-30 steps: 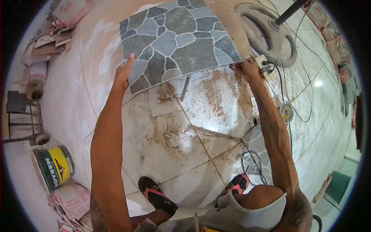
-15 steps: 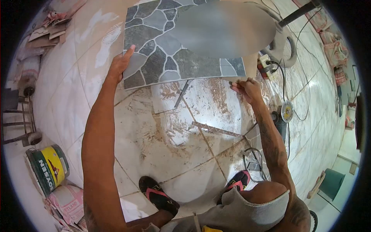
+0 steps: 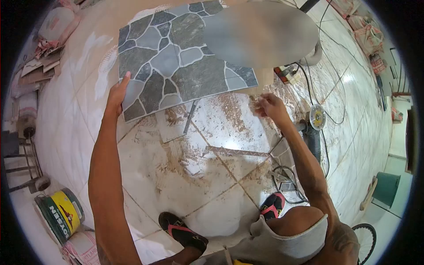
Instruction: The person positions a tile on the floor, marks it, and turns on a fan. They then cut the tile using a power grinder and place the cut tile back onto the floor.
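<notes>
A large floor tile (image 3: 194, 79) with a grey stone pattern and pale joints lies at the top of the view, slightly tilted. My left hand (image 3: 117, 95) grips its left edge, thumb on top. A blurred oval hides the tile's upper right part. My right hand (image 3: 270, 106) is just below the tile's right corner, apart from it, with fingers curled together; whether something small sits in them I cannot make out. Below the tile, a thin grey strip (image 3: 191, 117) and a long brown notched strip (image 3: 238, 151) lie on the dusty floor.
An angle grinder (image 3: 317, 118) with its disc up stands right of my right forearm, near a power outlet block (image 3: 286, 74) and cables. A paint bucket (image 3: 62, 214) and cement bag (image 3: 81, 247) are at lower left. A green bin (image 3: 385, 190) stands at right.
The tile and my left hand have shifted left and slightly down in view, the tile turning a little. My right hand appears slightly lower and farther from the tile's edge.
</notes>
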{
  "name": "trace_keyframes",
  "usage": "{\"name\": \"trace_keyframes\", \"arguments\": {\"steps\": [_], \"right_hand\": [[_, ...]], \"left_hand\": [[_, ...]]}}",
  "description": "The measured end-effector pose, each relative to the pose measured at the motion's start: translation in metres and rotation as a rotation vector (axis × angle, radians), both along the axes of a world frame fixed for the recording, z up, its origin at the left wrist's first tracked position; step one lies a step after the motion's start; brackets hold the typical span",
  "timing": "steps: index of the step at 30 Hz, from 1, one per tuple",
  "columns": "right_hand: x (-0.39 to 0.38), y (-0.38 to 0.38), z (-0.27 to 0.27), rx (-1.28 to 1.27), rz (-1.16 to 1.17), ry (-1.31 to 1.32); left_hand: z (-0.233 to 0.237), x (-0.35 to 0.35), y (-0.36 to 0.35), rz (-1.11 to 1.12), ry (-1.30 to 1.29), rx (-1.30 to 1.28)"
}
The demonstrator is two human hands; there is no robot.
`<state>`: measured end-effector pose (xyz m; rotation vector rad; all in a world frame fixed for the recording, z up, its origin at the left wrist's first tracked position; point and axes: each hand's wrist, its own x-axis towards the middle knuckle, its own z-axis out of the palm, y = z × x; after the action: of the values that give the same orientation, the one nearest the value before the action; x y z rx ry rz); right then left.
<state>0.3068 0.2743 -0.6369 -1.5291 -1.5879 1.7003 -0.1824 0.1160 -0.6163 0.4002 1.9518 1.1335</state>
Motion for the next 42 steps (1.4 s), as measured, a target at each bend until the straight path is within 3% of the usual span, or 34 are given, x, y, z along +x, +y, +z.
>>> {"name": "trace_keyframes", "arguments": {"steps": [4, 8, 9, 11, 13, 18, 20, 23, 25, 28, 33, 37, 42], "right_hand": [[0.067, -0.044, 0.053, 0.443, 0.138, -0.345], [0.159, -0.066, 0.087, 0.804, -0.117, -0.729], [0.189, -0.067, 0.079, 0.805, -0.194, -0.862], [0.227, -0.073, 0.066, 0.898, -0.087, -1.062], [0.241, -0.075, 0.048, 0.48, -0.083, -1.036], [0.242, -0.065, 0.024, 0.568, 0.034, -1.048], [0.239, -0.059, 0.027, 0.42, -0.005, -1.003], [0.245, -0.051, 0.03, 0.382, 0.017, -1.06], [0.233, -0.049, 0.039, 0.374, 0.031, -1.125], [0.213, -0.057, 0.083, 0.327, 0.034, -1.205], [0.175, -0.089, 0.185, 0.288, -0.047, -1.128], [0.109, -0.108, 0.29, 0.259, -0.131, -0.952], [0.037, -0.102, 0.344, 0.369, -0.134, -0.791]], "left_hand": [[0.0, -0.002, -0.002, -0.029, -0.016, -0.007], [0.01, 0.01, 0.001, -0.018, -0.017, 0.057], [0.004, 0.004, 0.002, -0.048, -0.032, 0.02], [-0.008, -0.02, -0.002, -0.097, -0.049, -0.052], [0.024, -0.003, 0.005, -0.142, 0.048, -0.113], [0.072, -0.002, 0.024, -0.327, 0.309, -0.357], [0.085, 0.001, 0.035, -0.376, 0.429, -0.404], [-0.006, -0.088, 0.043, -0.704, 0.863, 0.038], [-0.001, -0.084, 0.045, -0.711, 0.806, -0.045], [0.014, -0.065, 0.04, -0.673, 0.776, -0.052], [0.017, -0.054, 0.036, -0.601, 0.595, 0.018], [0.005, -0.048, 0.03, -0.536, 0.872, 0.089], [0.033, -0.014, 0.014, -0.358, 0.936, 0.05]]}}
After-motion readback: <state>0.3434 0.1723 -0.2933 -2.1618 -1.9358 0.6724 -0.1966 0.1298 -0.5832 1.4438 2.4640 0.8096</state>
